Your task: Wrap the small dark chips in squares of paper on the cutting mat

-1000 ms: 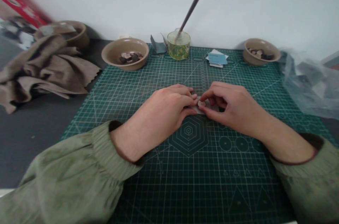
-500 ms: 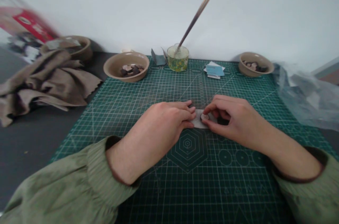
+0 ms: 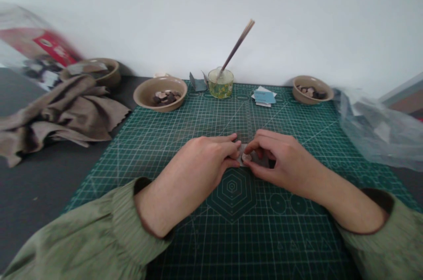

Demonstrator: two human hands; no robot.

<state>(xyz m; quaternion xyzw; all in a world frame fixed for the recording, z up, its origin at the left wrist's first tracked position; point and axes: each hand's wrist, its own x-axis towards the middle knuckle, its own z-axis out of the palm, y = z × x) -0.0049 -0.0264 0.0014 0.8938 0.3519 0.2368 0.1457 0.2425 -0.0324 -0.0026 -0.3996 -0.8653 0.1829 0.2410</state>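
Head view: a small round piece [image 3: 246,157] is held near the middle of a green gridded mat [image 3: 158,143], pinched between the thumb and forefinger of the right hand [image 3: 280,154], so that this grip is clamped on it. The piece is kept over a pale strip [image 3: 263,160], which is partly hidden by both hands. One end of the strip is covered by the left hand [image 3: 208,154], whose fingers are stretched out and slightly spread, with the thumb set apart from them. Both wrists are framed by green sleeves [image 3: 86,231]. Along the mat's far edge, a brown bowl [image 3: 142,95] is partly filled with dark and light pieces [image 3: 165,98]; beside it are placed a folded grey sheet [image 3: 198,85] and a glass cup [image 3: 220,89] in which thin sticks [image 3: 236,46] are leaned at a slant. Farther right, blue and white papers [image 3: 264,96] are stacked, and more pieces are contained in a smaller bowl [image 3: 309,100], near which a clear plastic bag [image 3: 376,130] is spread. On the dark table [image 3: 36,214] at left, a crumpled brown cloth [image 3: 76,112] is laid in front of another bowl [image 3: 114,70].
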